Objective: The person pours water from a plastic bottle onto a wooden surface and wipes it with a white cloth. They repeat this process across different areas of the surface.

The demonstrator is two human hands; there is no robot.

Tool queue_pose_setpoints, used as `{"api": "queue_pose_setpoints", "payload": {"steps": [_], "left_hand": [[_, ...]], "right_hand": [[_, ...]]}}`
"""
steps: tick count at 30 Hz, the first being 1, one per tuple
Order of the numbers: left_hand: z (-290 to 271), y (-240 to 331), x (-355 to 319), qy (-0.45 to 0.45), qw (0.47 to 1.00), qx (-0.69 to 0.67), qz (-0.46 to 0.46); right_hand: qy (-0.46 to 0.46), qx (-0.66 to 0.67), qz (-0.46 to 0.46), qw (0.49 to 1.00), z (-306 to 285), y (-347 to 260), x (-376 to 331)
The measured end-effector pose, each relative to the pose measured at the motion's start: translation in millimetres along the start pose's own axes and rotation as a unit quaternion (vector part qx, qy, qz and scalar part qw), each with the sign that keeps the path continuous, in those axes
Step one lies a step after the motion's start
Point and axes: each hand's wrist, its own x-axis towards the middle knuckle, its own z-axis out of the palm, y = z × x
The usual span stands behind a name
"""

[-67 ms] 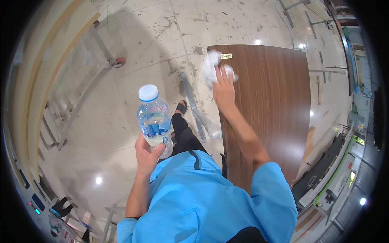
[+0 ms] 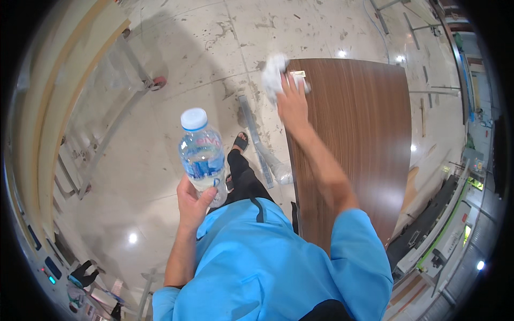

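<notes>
My left hand [image 2: 191,203] grips a clear plastic water bottle [image 2: 200,152] with a white cap and a blue label, held upright in front of my chest. My right hand [image 2: 293,104] presses a crumpled white cloth [image 2: 274,72] onto the far left corner of a dark wood-grain panel [image 2: 358,139]. The arm stretches forward over the panel's left edge. A small pale tag [image 2: 298,74] sits on the panel beside the cloth.
The floor is pale scuffed tile [image 2: 176,59]. A metal strip [image 2: 252,136] and a clear plastic wrap [image 2: 279,170] lie on it left of the panel. A wheeled metal rack [image 2: 101,107] stands at left. Machinery lines the right side [image 2: 444,235]. My sandalled foot [image 2: 240,142] shows below.
My right hand and the cloth have shifted slightly on the panel's far corner. The bottle stays in my left hand.
</notes>
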Motion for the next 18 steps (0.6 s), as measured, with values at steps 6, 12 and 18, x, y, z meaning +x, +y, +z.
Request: {"api": "queue_pose_setpoints", "payload": {"steps": [6,12,18], "left_hand": [[19.1,23.1,42.5,-0.004,0.999,0.026,0.038],[34.6,27.2,85.2,-0.003,0.999,0.039,0.031],[57.6,57.6,127.4,-0.068,0.992,0.090,0.051]], "right_hand": [[-0.084,-0.038,0.237,0.967,-31.4,191.2,134.7],[-0.111,-0.148,0.070,0.980,-37.2,155.9,92.3],[0.001,-0.193,0.073,0.978,-33.9,195.2,58.4]]}}
